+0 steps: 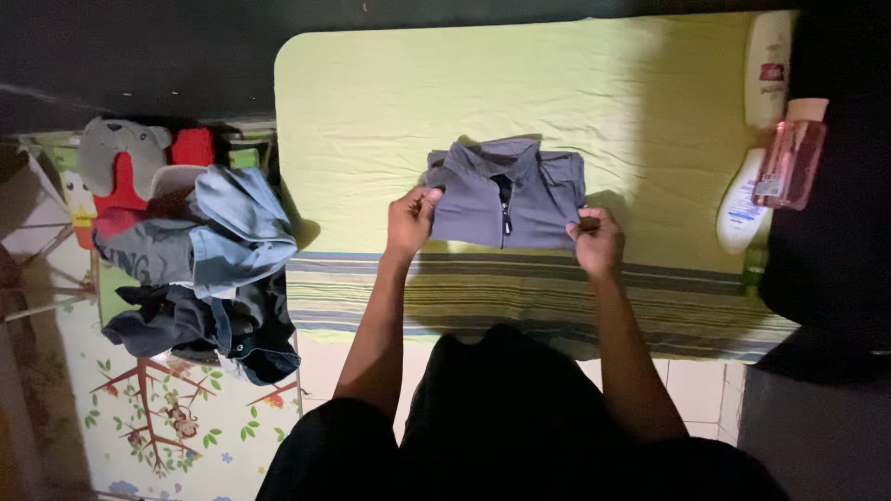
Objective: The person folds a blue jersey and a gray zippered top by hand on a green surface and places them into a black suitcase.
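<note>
1. The left hand [411,221] pinches the left edge of a folded grey jacket [506,195], thumb on top of the cloth and fingers curled under it.
2. The right hand [598,239] grips the jacket's lower right corner, its fingers closed on the fabric.
3. The jacket lies flat between both hands, folded into a compact rectangle, collar away from the person and a short dark zip running down its middle.
4. It rests on a yellow-green sheet [390,102] that covers the table, near the table's front half and roughly centred.
5. Along the near edge of the sheet runs a striped border [483,297] in green, brown and blue bands, hanging toward the person's dark-clothed lap.
6. At the right end of the table stand containers: a white lotion bottle [768,65] lying lengthwise, a second white bottle [740,209] nearer the person, and a clear pink bottle [792,158] with a pale cap, its pink liquid filling most of it. The pink bottle overlaps the other two in view; whether it touches them cannot be told.
7. Left of the table sits a heap of clothes [209,278]: light blue denim on top, grey and dark garments beneath. What carries the heap is hidden.
8. Behind the heap is a grey and red soft toy [125,158].
9. Below lies a floor mat [167,408] printed with trees and leaves.
</note>
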